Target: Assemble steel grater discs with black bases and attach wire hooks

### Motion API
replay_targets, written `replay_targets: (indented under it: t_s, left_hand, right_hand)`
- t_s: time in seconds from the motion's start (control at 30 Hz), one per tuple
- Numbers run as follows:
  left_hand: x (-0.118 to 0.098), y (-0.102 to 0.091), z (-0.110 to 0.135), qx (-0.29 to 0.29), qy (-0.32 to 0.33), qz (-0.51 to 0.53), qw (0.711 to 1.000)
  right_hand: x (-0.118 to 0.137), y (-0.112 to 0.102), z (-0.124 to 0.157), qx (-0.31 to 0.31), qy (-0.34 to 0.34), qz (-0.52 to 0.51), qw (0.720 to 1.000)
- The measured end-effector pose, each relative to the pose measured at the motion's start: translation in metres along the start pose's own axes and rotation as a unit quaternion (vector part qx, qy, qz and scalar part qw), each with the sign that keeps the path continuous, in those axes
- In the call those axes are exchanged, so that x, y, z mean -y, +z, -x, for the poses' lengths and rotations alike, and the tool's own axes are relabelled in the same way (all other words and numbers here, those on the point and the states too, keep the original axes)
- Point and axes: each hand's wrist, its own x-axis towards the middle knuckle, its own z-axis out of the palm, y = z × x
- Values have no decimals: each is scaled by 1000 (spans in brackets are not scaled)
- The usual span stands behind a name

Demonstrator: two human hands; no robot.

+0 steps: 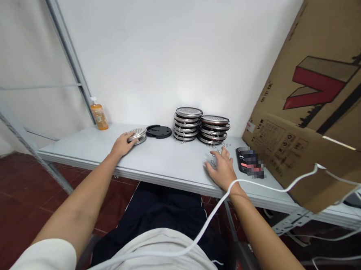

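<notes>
On the left of the shelf, my left hand grips the side of a short stack of round silver discs with slotted tops. Its fingers rest on the top disc and the thumb lies along the near edge. A flat black round piece lies just right of that stack. My right hand hovers at the front right, fingers spread and apart, over small metal wire clips. Behind it stand a taller stack of round discs and a shorter stack, with wire clips at their sides.
An orange bottle stands at the back left. A phone, partly blurred, lies right of my right hand. A large cardboard box leans on the right end. A white cable crosses in front of my right wrist.
</notes>
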Motion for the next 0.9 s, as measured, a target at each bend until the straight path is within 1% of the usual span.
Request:
replay_targets:
  t_s: [0.07,0.13,0.23,0.3,0.4,0.47,0.6,0.67,0.7,0.73,0.8,0.87,0.9]
  left_hand:
    - [2,-1,0,-31,14,35,999]
    - [3,-2,1,-55,16,73,996]
    - [5,-2,4,-91,-5,123,988]
    - [5,-3,6,-105,-24,143,984]
    - [3,-4,10,-100,-38,139,985]
    - [0,-5,12,-89,-27,117,989]
    - [-6,-5,14,-71,45,69,994]
    - [-10,-7,15,-65,69,61,994]
    - [-13,-8,17,-65,77,62,993]
    - [-17,-10,19,-69,85,66,992]
    - [-28,-15,26,-92,111,82,986]
    - [-44,-19,39,-115,150,103,976]
    - [-54,-21,47,-113,169,112,973]
  right_hand:
    - [2,0,1,0,-24,0,1000]
    - [3,1,2,8,-30,1,1000]
    - [2,0,3,10,-16,-5,1000]
    - [0,0,3,17,-11,-2,1000]
    - [-1,0,3,48,-7,10,999]
    - [-2,1,3,62,-2,10,998]
    - [-1,2,4,66,2,-1,998]
    - [0,0,4,62,1,-20,998]
    - [0,-1,5,49,2,-40,998]
    - [-1,-3,5,23,7,-67,997]
    - [-3,-8,4,-63,32,-139,988]
    - [-8,-13,3,-147,71,-226,960]
    - [-9,-14,3,-171,88,-267,944]
